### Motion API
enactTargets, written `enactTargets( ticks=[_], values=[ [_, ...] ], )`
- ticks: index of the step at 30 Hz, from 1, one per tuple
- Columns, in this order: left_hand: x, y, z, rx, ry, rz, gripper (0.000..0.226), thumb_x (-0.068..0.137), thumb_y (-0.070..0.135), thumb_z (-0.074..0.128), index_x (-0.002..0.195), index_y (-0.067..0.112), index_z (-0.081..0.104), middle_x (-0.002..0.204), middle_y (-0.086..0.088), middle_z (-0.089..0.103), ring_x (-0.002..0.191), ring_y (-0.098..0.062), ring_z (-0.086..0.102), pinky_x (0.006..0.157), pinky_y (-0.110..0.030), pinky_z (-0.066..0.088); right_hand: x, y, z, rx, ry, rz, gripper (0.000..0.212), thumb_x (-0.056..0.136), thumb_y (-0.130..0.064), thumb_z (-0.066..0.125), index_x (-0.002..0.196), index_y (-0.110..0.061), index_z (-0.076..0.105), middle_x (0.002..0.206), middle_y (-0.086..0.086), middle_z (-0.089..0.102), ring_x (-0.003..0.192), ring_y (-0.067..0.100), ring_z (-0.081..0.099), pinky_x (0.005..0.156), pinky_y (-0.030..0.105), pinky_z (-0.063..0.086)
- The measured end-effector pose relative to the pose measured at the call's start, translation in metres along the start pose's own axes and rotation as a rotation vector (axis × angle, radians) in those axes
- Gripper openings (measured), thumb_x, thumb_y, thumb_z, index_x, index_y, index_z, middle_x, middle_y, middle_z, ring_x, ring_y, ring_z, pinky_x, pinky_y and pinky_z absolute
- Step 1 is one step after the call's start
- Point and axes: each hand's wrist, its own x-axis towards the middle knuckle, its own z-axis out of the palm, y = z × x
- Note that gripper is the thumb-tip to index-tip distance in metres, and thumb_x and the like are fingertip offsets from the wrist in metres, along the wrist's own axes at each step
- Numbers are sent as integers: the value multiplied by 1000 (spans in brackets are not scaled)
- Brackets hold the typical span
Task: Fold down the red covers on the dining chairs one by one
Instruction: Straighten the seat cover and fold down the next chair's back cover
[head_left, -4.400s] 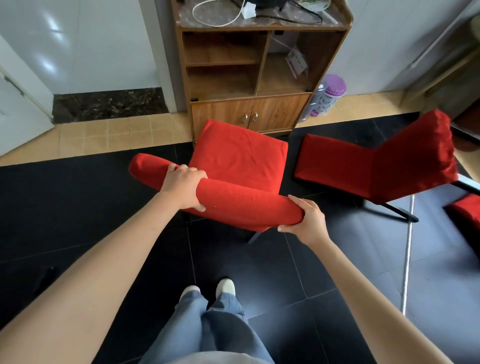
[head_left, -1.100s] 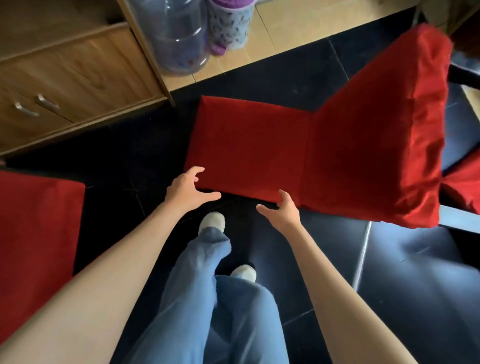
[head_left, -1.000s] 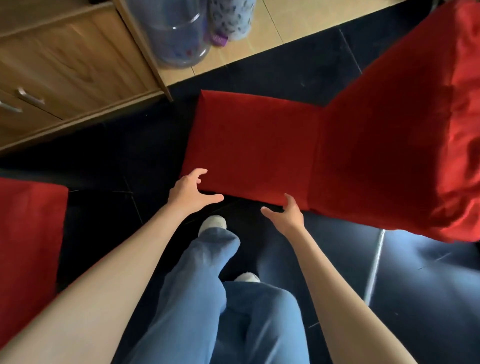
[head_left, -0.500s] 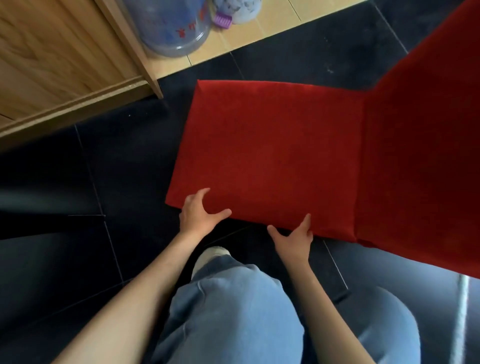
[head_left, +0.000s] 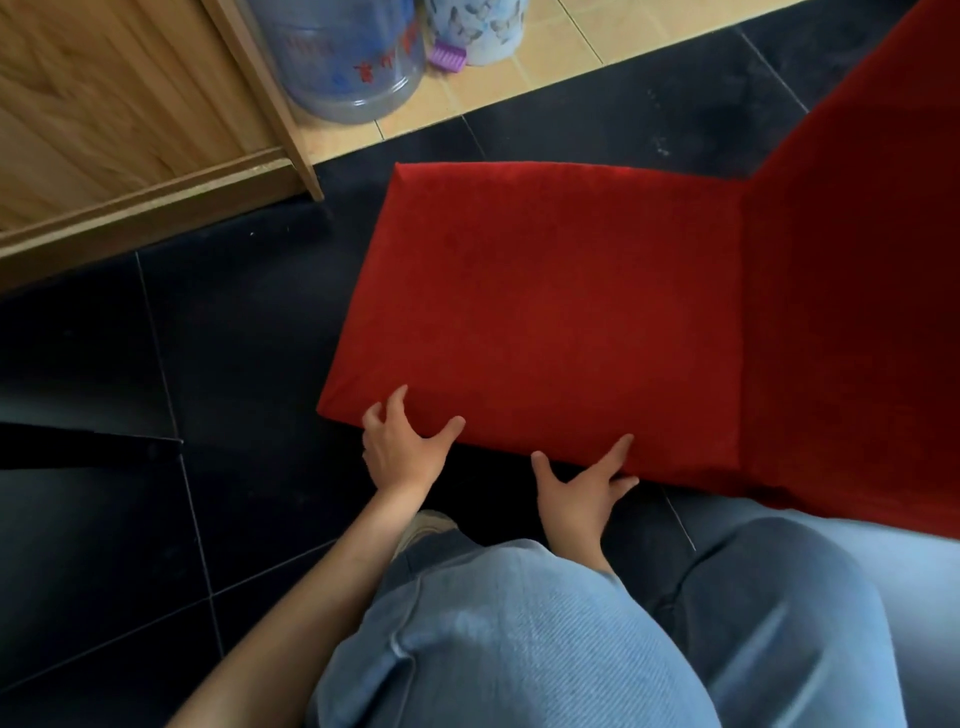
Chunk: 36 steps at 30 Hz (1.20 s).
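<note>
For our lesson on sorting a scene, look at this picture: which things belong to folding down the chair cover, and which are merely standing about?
Part of the job:
- red cover on the chair seat
- left hand, fingers spread at the seat's near edge
- right hand, at the same edge

Standing about:
- wooden cabinet
- clear water bottle
- butterfly-patterned container

chair back (head_left: 852, 312): cut off top/right | right hand (head_left: 579, 493): fingertips hidden under seat edge

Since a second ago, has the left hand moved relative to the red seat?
Yes. The left hand has closed in on the red seat's near edge; its fingers now rest on it.
</note>
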Motion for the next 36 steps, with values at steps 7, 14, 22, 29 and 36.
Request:
enactTargets(
  ticks=[7, 14, 22, 29, 36],
  values=[
    [-2, 3, 15, -105, -52, -171, 111, 71, 59, 74, 152, 31, 4, 154, -17, 17, 133, -39, 36, 104, -57, 38, 11, -8, -2, 149, 99, 66, 116, 83, -37, 75, 151, -34, -19, 156, 30, -14, 140, 42, 28, 103, 33, 31],
    [2, 18, 37, -413, -61, -340, 124, 72, 56, 76, 152, 26, -14, 155, -19, 18, 133, -36, 39, 105, -43, 36, 34, -17, -8, 324, 216, 164, 121, 83, -49, 70, 147, -28, -31, 155, 33, -13, 141, 44, 26, 111, 40, 29],
    [-4, 30, 62, -578, -9, -421, 134, 70, 55, 77, 149, 15, -22, 158, -15, 13, 140, -31, 30, 111, -41, 30, 46, -15, -5, 411, 297, 236, 135, 75, -57, 73, 143, -19, -37, 157, 28, -5, 140, 40, 30, 109, 44, 33],
    [-4, 31, 72, -698, 45, -475, 137, 65, 53, 82, 150, 11, -17, 154, -14, 25, 138, -29, 35, 111, -40, 30, 54, -14, -7, 510, 341, 239, 146, 67, -46, 85, 144, -11, -35, 154, 24, 16, 135, 34, 39, 101, 35, 38],
    [-8, 31, 79, -792, 43, -469, 136, 70, 52, 79, 146, 24, -29, 150, -10, 34, 133, -25, 42, 109, -36, 32, 57, -11, -2, 592, 347, 267, 146, 69, -42, 85, 140, -23, -41, 142, 24, 35, 125, 33, 50, 95, 37, 43]
  ],
)
